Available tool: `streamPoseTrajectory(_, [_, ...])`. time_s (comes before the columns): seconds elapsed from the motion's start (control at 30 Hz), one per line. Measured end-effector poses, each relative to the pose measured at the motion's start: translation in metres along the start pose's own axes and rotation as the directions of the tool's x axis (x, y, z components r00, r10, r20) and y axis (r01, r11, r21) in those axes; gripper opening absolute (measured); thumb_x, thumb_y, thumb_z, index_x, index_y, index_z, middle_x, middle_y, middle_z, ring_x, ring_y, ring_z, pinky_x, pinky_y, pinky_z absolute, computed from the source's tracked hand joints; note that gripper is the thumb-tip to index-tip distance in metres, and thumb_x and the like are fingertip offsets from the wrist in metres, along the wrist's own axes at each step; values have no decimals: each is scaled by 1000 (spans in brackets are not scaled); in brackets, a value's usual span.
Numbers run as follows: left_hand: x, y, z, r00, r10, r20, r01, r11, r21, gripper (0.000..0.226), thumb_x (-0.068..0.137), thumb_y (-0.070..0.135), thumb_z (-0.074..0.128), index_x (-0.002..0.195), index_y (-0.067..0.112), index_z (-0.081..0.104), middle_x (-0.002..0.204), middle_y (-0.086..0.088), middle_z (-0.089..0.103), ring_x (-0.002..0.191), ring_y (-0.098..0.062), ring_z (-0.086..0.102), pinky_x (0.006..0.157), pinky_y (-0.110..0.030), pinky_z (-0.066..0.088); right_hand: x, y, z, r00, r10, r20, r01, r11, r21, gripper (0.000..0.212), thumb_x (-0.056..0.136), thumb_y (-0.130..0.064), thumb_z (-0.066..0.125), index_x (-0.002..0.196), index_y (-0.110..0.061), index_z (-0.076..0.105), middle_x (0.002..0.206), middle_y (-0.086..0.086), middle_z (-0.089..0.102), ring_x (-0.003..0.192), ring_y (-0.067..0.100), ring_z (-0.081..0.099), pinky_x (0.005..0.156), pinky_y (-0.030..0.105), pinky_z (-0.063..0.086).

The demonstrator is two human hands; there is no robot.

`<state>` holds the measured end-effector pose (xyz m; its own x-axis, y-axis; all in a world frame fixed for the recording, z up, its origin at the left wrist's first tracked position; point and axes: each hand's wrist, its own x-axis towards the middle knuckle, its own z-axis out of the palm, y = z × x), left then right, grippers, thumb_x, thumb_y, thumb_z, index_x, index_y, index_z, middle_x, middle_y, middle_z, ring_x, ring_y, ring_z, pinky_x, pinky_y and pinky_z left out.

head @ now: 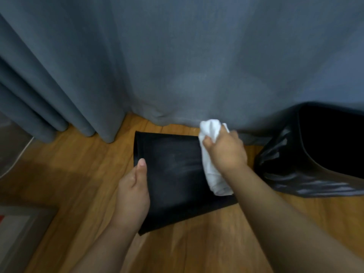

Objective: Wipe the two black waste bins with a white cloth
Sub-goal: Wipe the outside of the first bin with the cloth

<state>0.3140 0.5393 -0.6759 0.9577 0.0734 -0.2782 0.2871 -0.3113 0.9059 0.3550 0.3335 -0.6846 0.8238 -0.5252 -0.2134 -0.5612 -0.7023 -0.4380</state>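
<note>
The left hand (134, 194) grips the near-left edge of a black waste bin (175, 174) lying on its side on the wooden floor (88, 174); the right hand (226, 152), its grip clamped on a bunched white cloth (211, 154), presses it to the bin's right side. A second bin (319, 150), bag-lined, stands right, by the grey curtain (177, 56)

One bin (173, 170) lies on the floor (78, 174) before the curtain (177, 66), the second bin (319, 152) to its right, the cloth (211, 152) on its right side, a mat (17, 229) far left.
</note>
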Motion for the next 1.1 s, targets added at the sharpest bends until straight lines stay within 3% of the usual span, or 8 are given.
streamPoseTrajectory(0.23, [3, -2, -2, 998, -56, -14, 55, 998, -42, 62, 103, 44, 36, 83, -12, 52, 71, -10, 55, 61, -14, 52, 53, -20, 42, 18, 54, -7, 984, 170, -58, -169, 985, 18, 50, 89, -41, 52, 130, -14, 44, 123, 22, 48, 111, 39, 50, 89, 38, 40])
streamPoseTrajectory(0.4, [2, -6, -4, 997, -82, 2, 82, 996, -35, 64, 102, 46, 34, 95, -11, 60, 85, -19, 67, 67, -13, 60, 55, -18, 45, -20, 20, -17, 972, -73, -222, 64, 997, -45, 59, 89, -41, 55, 139, -15, 39, 125, 21, 46, 103, 43, 52, 80, 41, 42])
streamPoseTrajectory(0.5, [4, -1, 0, 996, -84, -18, 83, 996, -19, 62, 102, 46, 35, 87, -9, 61, 72, -11, 61, 65, -12, 59, 58, -27, 43, -67, -30, -9, 960, -271, -70, 269, 963, -34, 59, 90, -45, 51, 142, -22, 33, 127, 14, 44, 108, 34, 50, 86, 38, 42])
streamPoseTrajectory(0.57, [6, -3, -2, 999, -37, -29, 38, 999, 35, 44, 105, 27, 39, 73, 4, 58, 63, -1, 56, 54, 0, 54, 58, -27, 41, -101, -54, 9, 918, -395, -40, 395, 919, -18, 54, 85, -43, 58, 133, -26, 40, 114, 8, 47, 96, 27, 52, 75, 38, 46])
streamPoseTrajectory(0.7, [6, -3, -4, 998, -47, -42, 46, 999, -8, 39, 103, 4, 36, 72, 23, 50, 66, 7, 52, 55, 0, 51, 49, -4, 40, -116, -62, 36, 893, -413, -178, 421, 907, 7, 54, 61, -41, 77, 107, -25, 55, 87, 3, 53, 68, 17, 52, 50, 28, 46])
streamPoseTrajectory(0.8, [6, 2, 0, 997, -67, -50, 67, 998, -1, 47, 106, 19, 35, 63, 4, 47, 49, -2, 47, 36, -1, 43, 37, -11, 33, -109, -52, 41, 884, -415, -214, 423, 906, -7, 53, 57, -37, 80, 104, -23, 61, 87, 4, 55, 68, 18, 53, 51, 29, 45])
streamPoseTrajectory(0.9, [6, 2, 2, 996, -62, -70, 63, 998, 14, 53, 104, 40, 35, 64, 7, 44, 49, -1, 41, 35, -2, 37, 36, -14, 29, -95, -32, 37, 918, -340, -205, 335, 940, -61, 53, 67, -37, 73, 115, -22, 59, 98, 8, 54, 82, 25, 55, 58, 34, 47])
streamPoseTrajectory(1.1, [3, 1, 0, 989, -148, -17, 146, 987, -69, 60, 102, 48, 34, 71, 0, 53, 62, -8, 51, 56, -16, 49, 53, -27, 36, -59, 29, 18, 984, -103, -146, 101, 995, -18, 56, 89, -40, 53, 140, -23, 37, 122, 8, 44, 111, 27, 47, 83, 35, 42])
